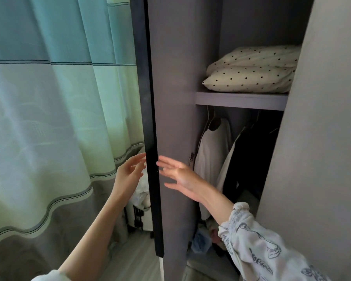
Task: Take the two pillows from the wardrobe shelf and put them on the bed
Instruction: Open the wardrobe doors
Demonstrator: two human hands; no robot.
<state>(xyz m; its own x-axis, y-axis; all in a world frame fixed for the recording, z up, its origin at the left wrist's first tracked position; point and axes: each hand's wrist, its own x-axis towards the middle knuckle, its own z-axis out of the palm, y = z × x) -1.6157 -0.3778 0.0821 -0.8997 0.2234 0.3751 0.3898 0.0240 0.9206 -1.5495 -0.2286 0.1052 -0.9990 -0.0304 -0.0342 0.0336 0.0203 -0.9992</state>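
Seemingly the opening step is in hand. From the head camera, the tall grey wardrobe door with a dark edge [150,118] stands swung open, the left hand [129,173] on its outer side and the right hand [179,175] on its inner side, both with fingers spread and grasping nothing. Two cream pillows with black dots [251,72] lie stacked on the grey wardrobe shelf [241,100], well above both hands. Next, I judge, both hands must reach up and lift them out.
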